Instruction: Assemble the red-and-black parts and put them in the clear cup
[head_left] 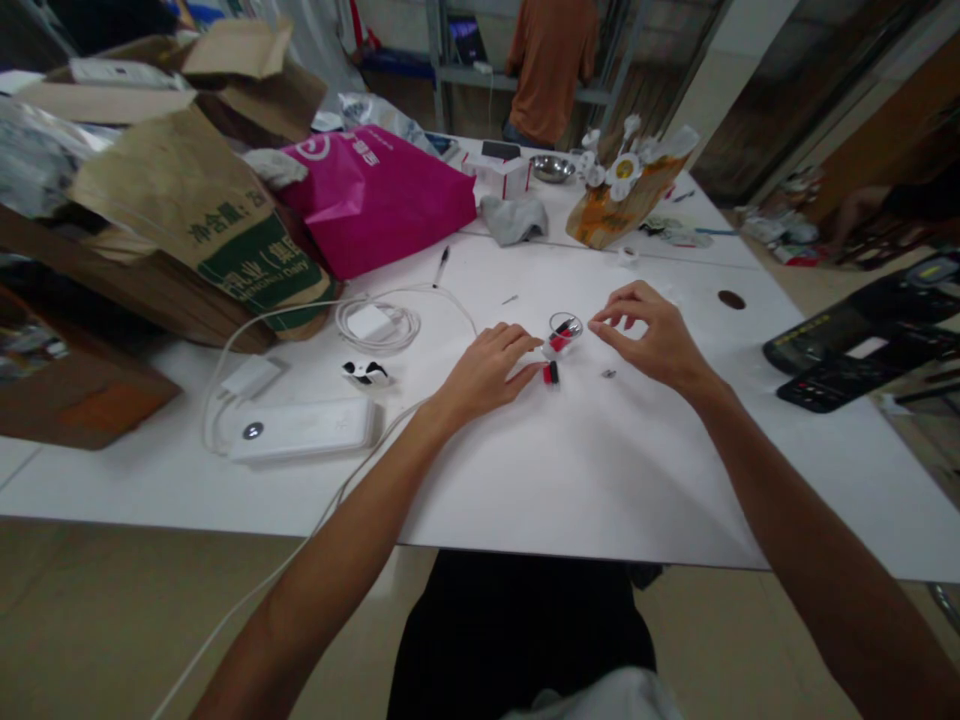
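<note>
A small clear cup [566, 326] stands on the white table with red and black pieces inside it. Just in front of it lies a small red and black piece [552, 374], possibly a pair of clips. My left hand [491, 370] rests at the cup's left side, fingers stretched out and apart. Its thumb tip comes close to the loose piece; whether they touch I cannot tell. To the right of the cup, my right hand [641, 330] has thumb and index finger pinched together. Anything between those fingertips is too small to make out. A tiny metal part [608, 374] lies below that hand.
On the left are a white power bank [304, 430], a coiled cable [379, 328] and a brown paper bag [217, 215]. A magenta bag [390, 200] and grey cloth [515, 219] lie farther back. A black device [862, 335] stands right. Beyond the table is a person [553, 70].
</note>
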